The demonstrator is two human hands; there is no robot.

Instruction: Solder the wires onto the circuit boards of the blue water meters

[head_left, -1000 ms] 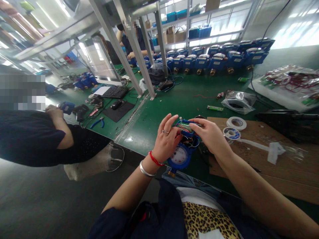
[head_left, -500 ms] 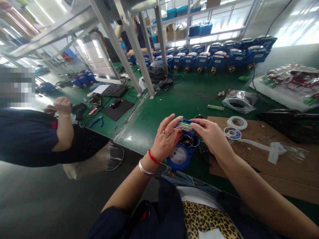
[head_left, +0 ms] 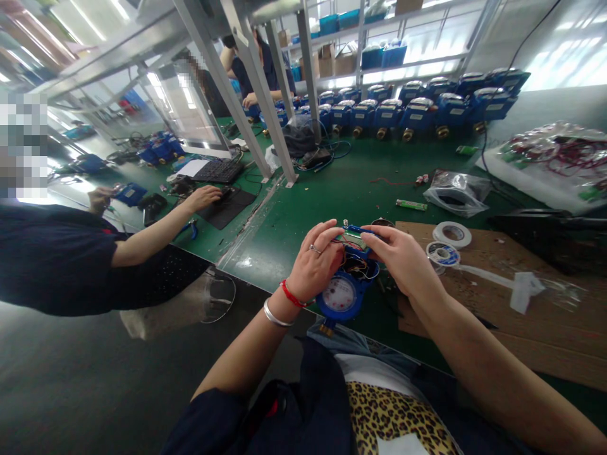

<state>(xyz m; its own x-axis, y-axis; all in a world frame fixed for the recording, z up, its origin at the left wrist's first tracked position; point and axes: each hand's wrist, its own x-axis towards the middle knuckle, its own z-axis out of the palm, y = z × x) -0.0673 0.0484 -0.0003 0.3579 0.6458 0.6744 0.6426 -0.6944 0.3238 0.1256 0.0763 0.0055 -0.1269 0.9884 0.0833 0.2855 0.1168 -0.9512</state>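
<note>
A blue water meter (head_left: 339,297) with a round white dial sits at the bench's front edge, its brass end pointing toward me. Its upper housing is open, showing loose wires and a green circuit board (head_left: 353,241). My left hand (head_left: 318,256), with a ring and a red bracelet, is closed on the housing's left side, fingers bent over the board. From the right, my right hand (head_left: 396,253) grips the housing's other edge, thumb at the board. The fingers hide part of the board and housing.
A cardboard sheet (head_left: 474,328) with a tape roll (head_left: 452,234) and a solder wire spool (head_left: 442,253) lies right. Beyond are a green battery (head_left: 411,205), a plastic bag (head_left: 458,191) and rows of meters (head_left: 389,114). A co-worker's hand (head_left: 206,198) rests on a mouse at left.
My hands stay around the meter, with only slight finger shifts. The co-worker at left has reached a hand onto the mouse, and a blue meter now shows by their other hand.
</note>
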